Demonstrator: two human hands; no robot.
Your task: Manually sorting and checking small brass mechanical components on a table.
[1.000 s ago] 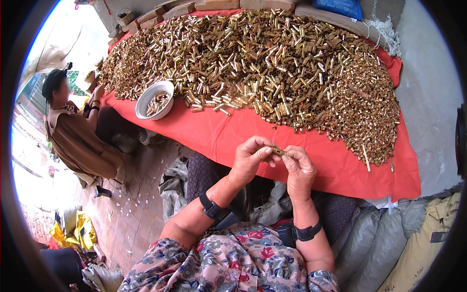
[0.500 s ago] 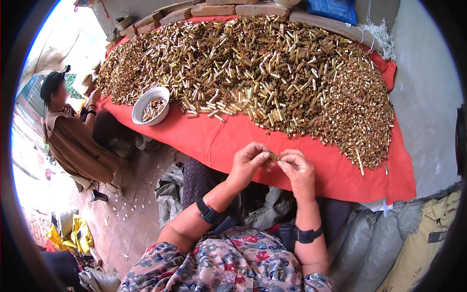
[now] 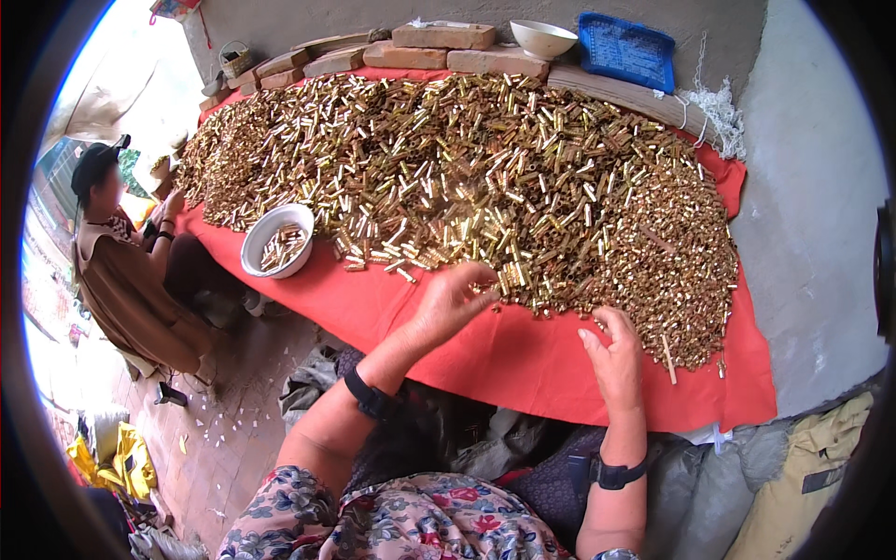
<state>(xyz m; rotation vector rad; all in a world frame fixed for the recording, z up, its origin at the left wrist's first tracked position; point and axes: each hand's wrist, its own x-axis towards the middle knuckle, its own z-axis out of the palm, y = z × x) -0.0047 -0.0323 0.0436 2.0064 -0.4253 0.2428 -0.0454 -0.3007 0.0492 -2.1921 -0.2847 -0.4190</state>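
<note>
A wide heap of short brass-coloured metal tubes (image 3: 420, 168) covers a red cloth (image 3: 364, 303). Toward the right, the heap turns into much smaller brass-coloured pieces (image 3: 681, 280). My left hand (image 3: 455, 303) reaches to the front edge of the tubes, thumb and fingers parted, with nothing visible between them. At the near edge of the small pieces is my right hand (image 3: 613, 359). Its thumb stands away from the fingers, and the fingertips touch or nearly touch the pieces. A white bowl (image 3: 252, 252) holding some tubes sits on the cloth to the left.
Bricks (image 3: 401, 58) and a wooden plank (image 3: 616, 91) border the heap's far side. A cream bowl (image 3: 544, 39), a blue tray (image 3: 625, 51) and white string (image 3: 721, 117) lie there. A thin stick (image 3: 668, 359) rests at right. Another person (image 3: 131, 271) sits at far left.
My hands were together over the cloth's near edge, fingers around a small brass-coloured piece. They have separated and moved forward to the heap; the piece no longer shows. The view has shifted.
</note>
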